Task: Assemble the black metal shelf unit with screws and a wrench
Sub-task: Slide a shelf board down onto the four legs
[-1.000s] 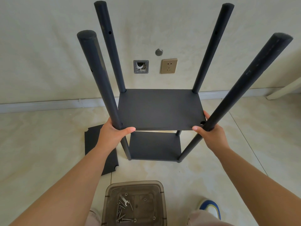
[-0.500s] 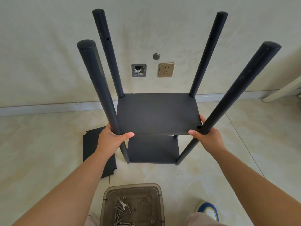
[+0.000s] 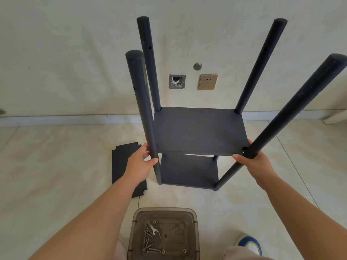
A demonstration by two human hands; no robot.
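At frame centre stands the shelf unit, rigid metal, probably light but tippy. Left hand wraps its near-left post; right hand grips the near-right post, sensible holds beside the middle shelf.

The scene is seen by a single head-worn, wide-angle camera, pointed forward and down from above the floor. The wall is faced squarely, its base crossing the middle of the frame. The shelf unit is viewed at arm's length, near the centre. Both forearms are taken in from the lower corners. No second view is given.
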